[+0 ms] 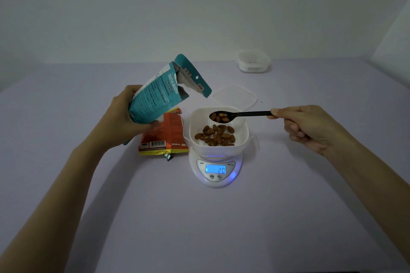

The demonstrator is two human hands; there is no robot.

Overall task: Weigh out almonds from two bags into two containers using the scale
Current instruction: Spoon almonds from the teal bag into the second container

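Two bare forearms, no sleeves, no jewellery

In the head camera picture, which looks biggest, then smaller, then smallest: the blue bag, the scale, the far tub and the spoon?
1. Blue bag, though it is held up nearer the camera, which helps.
2. Scale.
3. Far tub, which looks small partly because it sits far back.
4. Spoon, long but thin, so it covers the least.
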